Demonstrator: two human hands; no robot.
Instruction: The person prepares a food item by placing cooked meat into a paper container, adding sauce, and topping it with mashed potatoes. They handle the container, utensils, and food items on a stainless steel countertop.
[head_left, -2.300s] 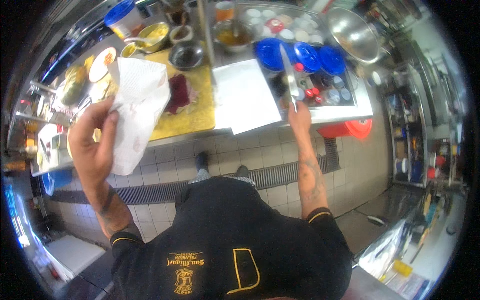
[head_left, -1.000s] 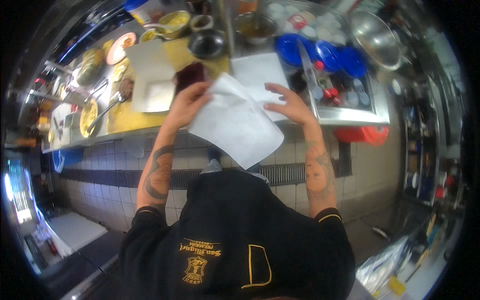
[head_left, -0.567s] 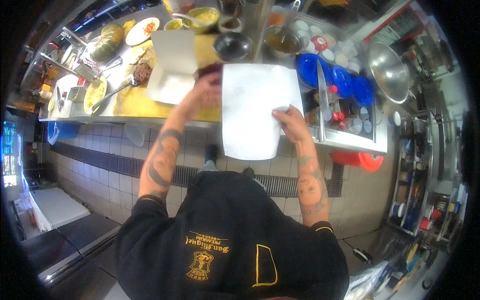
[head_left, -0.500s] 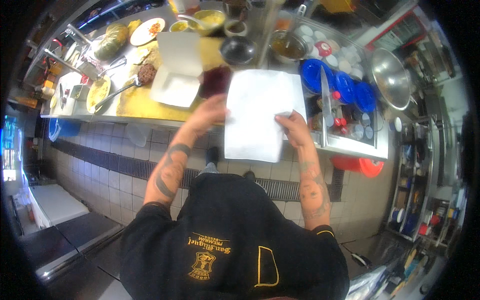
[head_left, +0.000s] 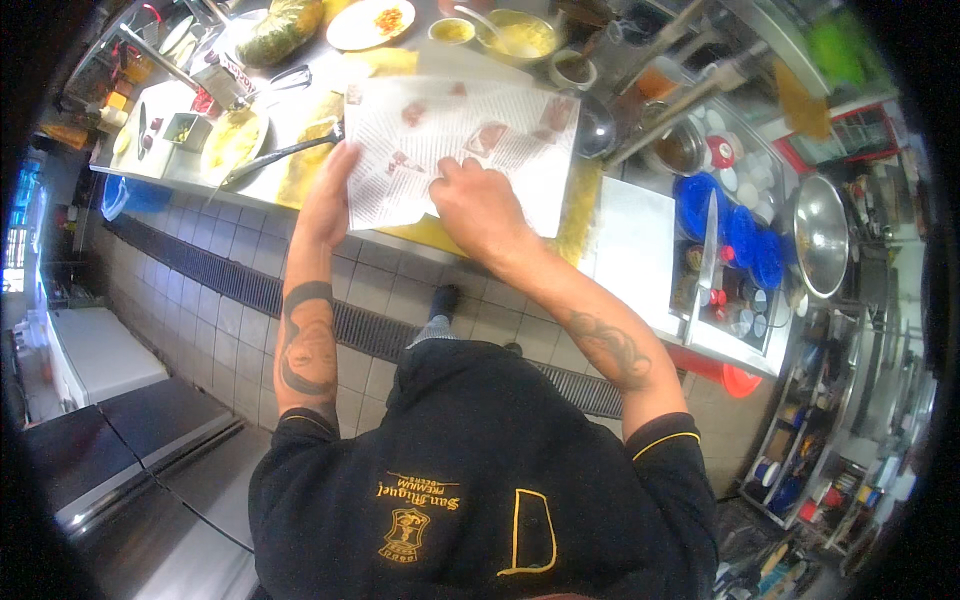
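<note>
A printed sheet of food-wrapping paper (head_left: 455,135) with dark red pictures and rows of print is spread above the counter's front edge. My left hand (head_left: 337,180) holds its left side, thumb at the edge and the other fingers mostly hidden behind it. On the sheet's lower middle lies my right hand (head_left: 480,205), fingers curled closed at the paper. The sheet covers the counter behind it, and the open white takeout box is out of sight. A stack of plain white paper (head_left: 630,230) rests to the right of my right hand.
Left of the sheet are tongs (head_left: 275,160) and a plate of yellow food (head_left: 235,145). Farther back stand a green squash (head_left: 280,35), an oval plate (head_left: 370,22) and a bowl (head_left: 515,38). At right, a long knife (head_left: 707,260) lies beside blue lids (head_left: 705,205).
The printed sheet has come up in both hands, away from the white paper, which now lies on the counter at right. My right hand has swung left, and the view has turned.
</note>
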